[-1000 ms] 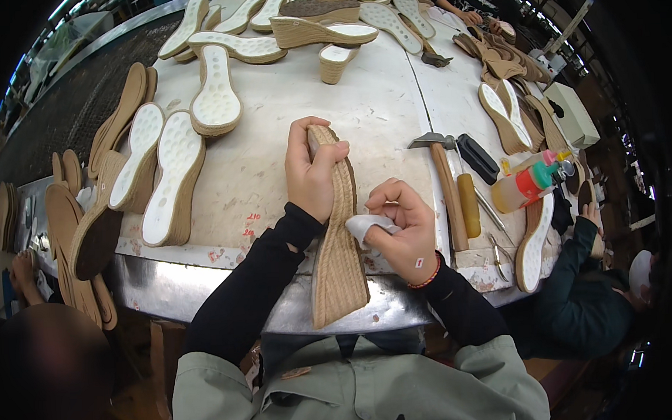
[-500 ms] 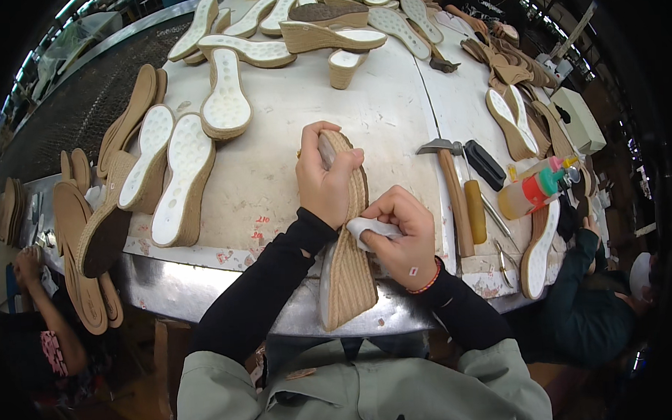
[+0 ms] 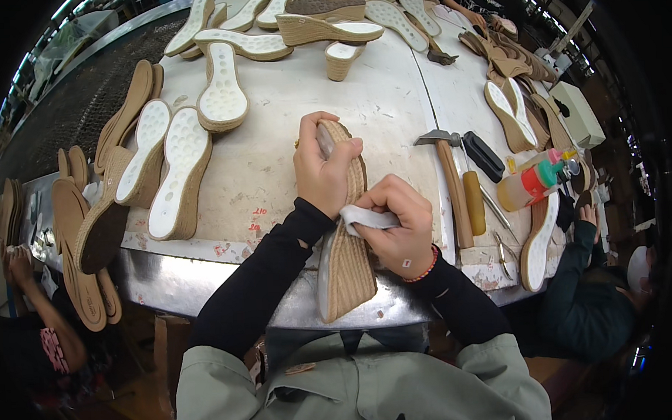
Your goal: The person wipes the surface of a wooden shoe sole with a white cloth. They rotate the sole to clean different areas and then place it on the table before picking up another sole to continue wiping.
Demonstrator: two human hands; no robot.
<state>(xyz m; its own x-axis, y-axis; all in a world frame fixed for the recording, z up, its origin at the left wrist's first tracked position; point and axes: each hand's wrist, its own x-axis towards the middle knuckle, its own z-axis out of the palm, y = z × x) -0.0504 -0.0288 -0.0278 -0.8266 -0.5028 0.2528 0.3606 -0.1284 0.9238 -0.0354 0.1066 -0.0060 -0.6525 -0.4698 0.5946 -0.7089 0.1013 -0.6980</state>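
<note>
A wedge shoe sole (image 3: 351, 275) with a woven, rope-like tan side is tilted up on its edge in front of me, its thick heel end toward my body. My left hand (image 3: 323, 166) grips the thin toe end, with the fingers on the far side and the thumb over the edge. Pinched in my right hand (image 3: 402, 226) is a white cloth (image 3: 367, 219), pressed against the woven side at the narrow middle. The fingertips under the cloth are partly hidden.
On the right lie a hammer (image 3: 454, 195), a wooden-handled tool (image 3: 473, 205), pincers (image 3: 503, 257) and squeeze bottles (image 3: 526, 187). More wedge soles (image 3: 178, 178) stand at left and along the back. Brown insoles (image 3: 77, 256) overhang the left edge. Co-workers sit on both sides.
The cloth and my right hand have shifted slightly left and up along the sole's woven side. My left hand keeps its grip. The whole view has tipped a little.
</note>
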